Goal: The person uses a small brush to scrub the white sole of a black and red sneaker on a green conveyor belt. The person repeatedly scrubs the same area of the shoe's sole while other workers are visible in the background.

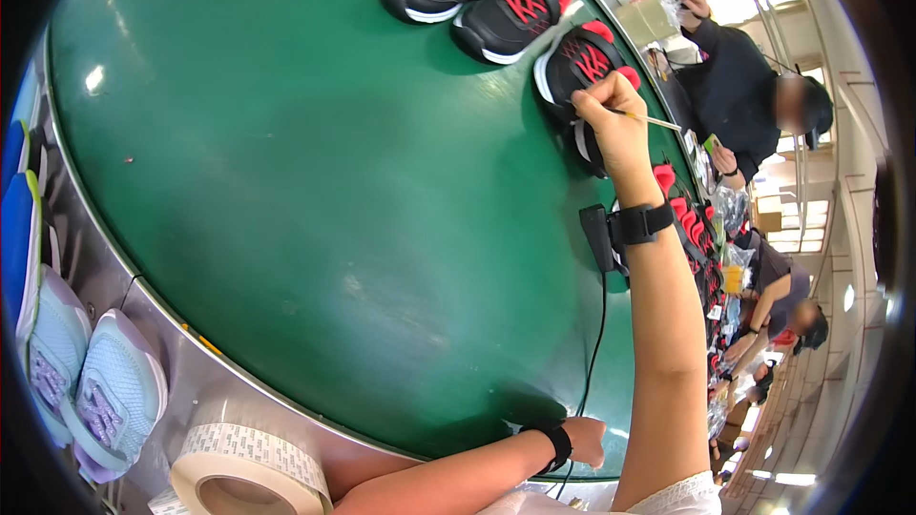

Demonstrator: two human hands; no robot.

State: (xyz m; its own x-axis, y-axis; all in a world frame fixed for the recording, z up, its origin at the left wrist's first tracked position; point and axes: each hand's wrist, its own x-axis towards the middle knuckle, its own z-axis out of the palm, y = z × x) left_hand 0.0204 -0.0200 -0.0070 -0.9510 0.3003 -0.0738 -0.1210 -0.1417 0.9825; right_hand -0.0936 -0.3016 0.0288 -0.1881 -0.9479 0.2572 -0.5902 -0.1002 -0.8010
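My right hand [615, 119] is closed in a pinch around a slim pen-like stick [658, 122], whose pale shaft points away to the right. Its other end is hidden by my fingers. The fingertips are at a black sneaker [584, 55] with red laces and white sole, seeming to touch it. Another black sneaker [584, 145] lies partly under that hand. Down by the near edge of the green work surface [334, 229], my left hand [584, 443] is curled. Anything inside it is hidden. Both wrists wear black straps.
More black sneakers [510, 19] lie along the far side, and others [692, 229] line up right of my arm. A label roll [239, 467] and light-blue shoes [114, 391] sit beyond the metal rim. A black cable [596, 353] crosses the surface. Co-workers [735, 86] sit opposite.
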